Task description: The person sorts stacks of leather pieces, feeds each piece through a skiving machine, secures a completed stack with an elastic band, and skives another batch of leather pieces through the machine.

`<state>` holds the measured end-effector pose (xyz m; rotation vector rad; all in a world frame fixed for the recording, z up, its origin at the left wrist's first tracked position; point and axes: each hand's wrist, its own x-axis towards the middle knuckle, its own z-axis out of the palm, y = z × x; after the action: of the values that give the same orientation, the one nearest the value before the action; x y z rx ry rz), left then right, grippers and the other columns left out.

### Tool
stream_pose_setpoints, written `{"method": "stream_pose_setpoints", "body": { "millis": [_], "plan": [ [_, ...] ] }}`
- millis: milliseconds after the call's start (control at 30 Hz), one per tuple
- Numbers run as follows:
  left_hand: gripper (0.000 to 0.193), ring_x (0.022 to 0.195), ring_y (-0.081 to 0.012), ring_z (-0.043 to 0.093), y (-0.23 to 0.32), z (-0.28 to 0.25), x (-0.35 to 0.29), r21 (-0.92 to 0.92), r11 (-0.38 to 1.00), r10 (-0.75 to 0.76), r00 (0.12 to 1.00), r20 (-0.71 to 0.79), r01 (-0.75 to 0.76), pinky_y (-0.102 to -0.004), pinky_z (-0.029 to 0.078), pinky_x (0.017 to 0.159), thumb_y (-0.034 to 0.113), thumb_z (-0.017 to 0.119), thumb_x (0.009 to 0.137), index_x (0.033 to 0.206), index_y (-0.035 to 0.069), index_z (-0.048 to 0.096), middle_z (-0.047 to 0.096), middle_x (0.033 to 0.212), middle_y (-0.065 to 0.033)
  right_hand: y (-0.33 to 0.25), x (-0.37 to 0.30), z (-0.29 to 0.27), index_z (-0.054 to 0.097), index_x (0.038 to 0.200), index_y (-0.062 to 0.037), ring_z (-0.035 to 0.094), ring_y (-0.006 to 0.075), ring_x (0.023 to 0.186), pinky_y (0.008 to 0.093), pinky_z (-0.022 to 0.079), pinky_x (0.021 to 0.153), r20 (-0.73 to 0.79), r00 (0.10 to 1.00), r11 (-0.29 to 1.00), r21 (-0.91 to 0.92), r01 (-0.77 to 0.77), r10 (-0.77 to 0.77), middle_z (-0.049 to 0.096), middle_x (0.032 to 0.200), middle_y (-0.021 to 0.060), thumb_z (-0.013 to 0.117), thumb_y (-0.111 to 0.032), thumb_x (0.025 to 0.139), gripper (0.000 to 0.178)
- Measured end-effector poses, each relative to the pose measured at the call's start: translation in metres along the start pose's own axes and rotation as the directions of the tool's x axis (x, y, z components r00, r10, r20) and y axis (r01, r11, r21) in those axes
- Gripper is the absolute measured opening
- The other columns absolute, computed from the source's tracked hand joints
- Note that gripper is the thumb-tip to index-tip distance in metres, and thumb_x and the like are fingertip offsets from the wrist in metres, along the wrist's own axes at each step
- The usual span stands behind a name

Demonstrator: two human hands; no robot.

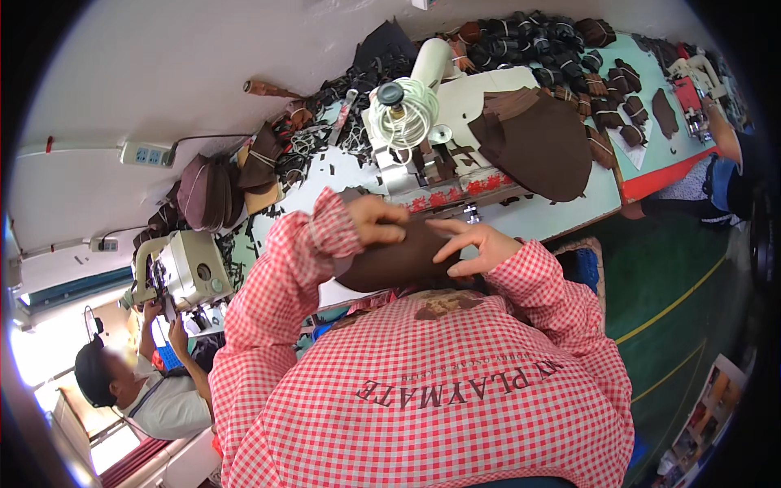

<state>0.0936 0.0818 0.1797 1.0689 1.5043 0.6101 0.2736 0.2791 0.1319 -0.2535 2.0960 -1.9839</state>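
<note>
A dark brown leather-like piece (390,267) lies across the table's near edge, in front of my body. Over its left upper part my left hand (377,222) is bent, fingers close together and gripping it; the fingertips' undersides are hidden. My right hand (482,246) rests at its right side, fingers spread apart and touching the surface. Just beyond my hands stands a white table machine (431,61) with a red floral front strip (455,193) and a coil of pale cord or tubing (415,118). A stack of large brown cut pieces (541,146) sits to its right.
Tied bundles of dark pieces (529,41) crowd the back. Brown stacks (215,191) and scraps lie at the left. One person (150,390) works at a white machine (191,268) on the left; another person's arm (722,130) reaches a red machine (687,93) at the right.
</note>
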Motion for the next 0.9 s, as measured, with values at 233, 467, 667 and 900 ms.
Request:
{"method": "stream_pose_setpoints", "body": {
  "millis": [233,467,667,900],
  "plan": [
    [0.032,0.081,-0.0254,0.062,-0.033,-0.01,0.035,0.185,0.908,-0.293,0.886,-0.359,0.375,-0.0357,0.047,0.074,0.027,0.05,0.084,0.101,0.001,0.061,0.064,0.084,-0.0147,0.01,0.022,0.029,0.057,0.108,0.004,0.061,0.0129,0.08,0.0233,0.049,0.073,-0.304,0.894,0.915,0.335,-0.223,0.329,0.062,0.096,0.0102,0.059,0.004,0.074,0.033],
    [0.035,0.096,-0.0278,0.057,-0.037,-0.038,0.056,0.326,0.836,-0.373,0.893,-0.25,0.441,-0.035,0.042,0.086,0.034,0.046,0.087,0.108,0.01,0.06,0.061,0.103,-0.01,0.023,0.032,0.037,0.054,0.112,0.0031,0.061,0.0131,0.081,0.0238,0.049,0.071,-0.372,0.864,0.882,0.445,-0.154,0.339,0.063,0.096,0.0111,0.059,0.002,0.075,0.038],
    [0.033,0.088,-0.0271,0.059,-0.053,-0.009,0.073,0.302,0.918,-0.058,0.839,-0.542,0.259,-0.0341,0.046,0.074,0.024,0.057,0.08,0.109,0.008,0.057,0.062,0.098,-0.011,-0.007,-0.001,-0.012,0.036,0.13,-0.0003,0.059,0.0141,0.09,0.0247,0.047,0.077,-0.633,0.763,0.991,0.11,-0.078,0.131,0.06,0.101,0.0128,0.059,0.003,0.074,0.061],
    [0.032,0.086,-0.0347,0.059,-0.067,-0.033,0.016,0.358,0.597,-0.394,0.651,-0.65,0.718,-0.0417,0.048,0.073,0.024,0.051,0.085,0.11,0.004,0.052,0.06,0.099,-0.0209,-0.117,-0.058,-0.081,0.063,0.1,-0.0014,0.06,0.0193,0.082,0.0293,0.047,0.074,-0.779,0.321,0.741,-0.62,-0.259,-0.539,0.064,0.091,0.0105,0.056,0.002,0.079,0.022]
  ]
}}
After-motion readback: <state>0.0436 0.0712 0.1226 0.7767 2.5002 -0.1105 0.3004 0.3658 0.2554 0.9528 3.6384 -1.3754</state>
